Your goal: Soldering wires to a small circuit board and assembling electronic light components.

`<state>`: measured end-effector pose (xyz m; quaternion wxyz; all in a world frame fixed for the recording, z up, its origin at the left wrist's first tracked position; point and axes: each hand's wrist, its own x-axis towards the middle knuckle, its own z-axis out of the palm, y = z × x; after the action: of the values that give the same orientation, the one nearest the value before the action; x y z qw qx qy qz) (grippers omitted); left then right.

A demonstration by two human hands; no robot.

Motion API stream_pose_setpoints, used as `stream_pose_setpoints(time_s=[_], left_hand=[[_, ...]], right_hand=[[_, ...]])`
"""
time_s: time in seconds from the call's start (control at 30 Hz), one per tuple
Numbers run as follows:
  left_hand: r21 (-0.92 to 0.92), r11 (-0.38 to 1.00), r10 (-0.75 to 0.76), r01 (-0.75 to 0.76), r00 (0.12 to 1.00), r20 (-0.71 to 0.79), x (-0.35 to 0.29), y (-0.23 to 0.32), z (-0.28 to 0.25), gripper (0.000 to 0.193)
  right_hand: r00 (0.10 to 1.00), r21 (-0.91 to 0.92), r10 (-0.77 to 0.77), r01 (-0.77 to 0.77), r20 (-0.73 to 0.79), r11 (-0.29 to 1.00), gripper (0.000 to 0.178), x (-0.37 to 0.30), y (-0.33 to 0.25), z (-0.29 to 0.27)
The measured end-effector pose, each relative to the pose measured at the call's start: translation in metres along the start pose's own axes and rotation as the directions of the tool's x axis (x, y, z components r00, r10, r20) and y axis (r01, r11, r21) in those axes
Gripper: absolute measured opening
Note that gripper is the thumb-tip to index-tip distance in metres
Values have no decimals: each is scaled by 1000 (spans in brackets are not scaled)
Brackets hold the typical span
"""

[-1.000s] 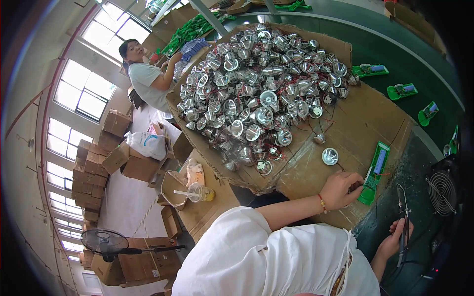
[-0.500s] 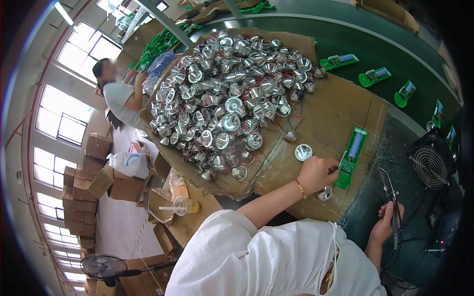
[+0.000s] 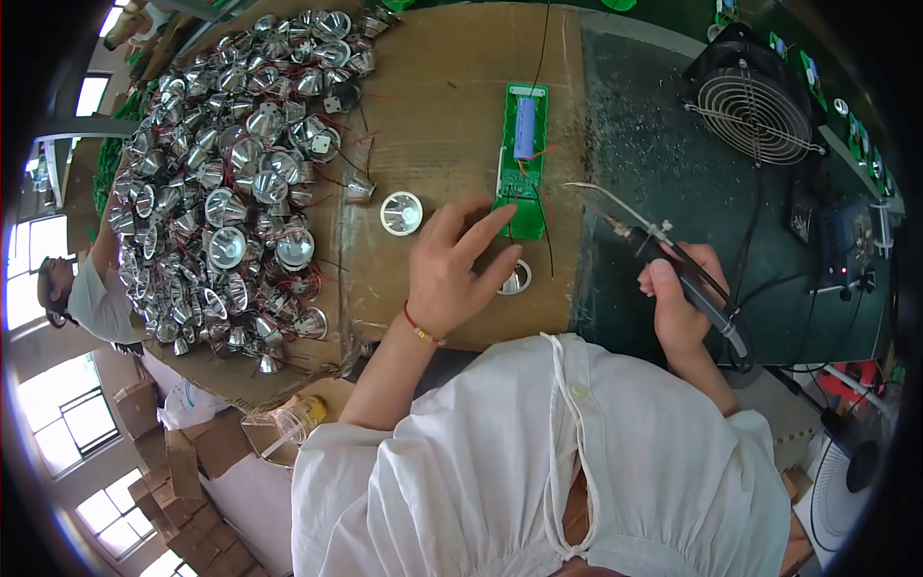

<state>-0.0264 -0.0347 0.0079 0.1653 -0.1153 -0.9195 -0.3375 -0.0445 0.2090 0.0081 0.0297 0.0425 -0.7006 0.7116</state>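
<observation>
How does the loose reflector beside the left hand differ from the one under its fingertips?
The loose reflector lies fully in view on the cardboard sheet, clear of the left hand; the other reflector is partly covered by that hand's fingers. The loose one sits left of the green circuit board, the covered one just below it. The loose one looks larger. Both are round, shiny silver cups.

Bright even daylight, windows [image 3: 58, 433] blown out at left edge, glints on the heap of silver reflectors [image 3: 231, 192], soft short shadows under the hands, sharp centre, strong fisheye bending toward the rim, black vignette in the corners, slight blur at edges.
</observation>
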Motion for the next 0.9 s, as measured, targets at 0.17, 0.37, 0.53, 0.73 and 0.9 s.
stream_pose_setpoints(time_s=[0.17,0.37,0.53,0.73,0.9], left_hand=[[122,991,39,-46,998,57,-2,1,3,38],[156,985,72,-72,997,1,-7,-1,9,41],[171,983,72,-70,997,-1,-3,-4,12,40],[191,979,82,-78,997,-15,-1,-3,11,39],[262,961,94,-87,996,-12,1,1,13,38]], right_hand=[[990,-127,-9,27,138,992,15,-1,1,8],[981,-161,-52,82,185,983,17,0,7,17],[990,-97,-5,19,143,995,15,3,7,24],[978,-171,-24,60,207,983,15,8,4,22],[989,-103,0,16,151,995,14,2,6,25]])
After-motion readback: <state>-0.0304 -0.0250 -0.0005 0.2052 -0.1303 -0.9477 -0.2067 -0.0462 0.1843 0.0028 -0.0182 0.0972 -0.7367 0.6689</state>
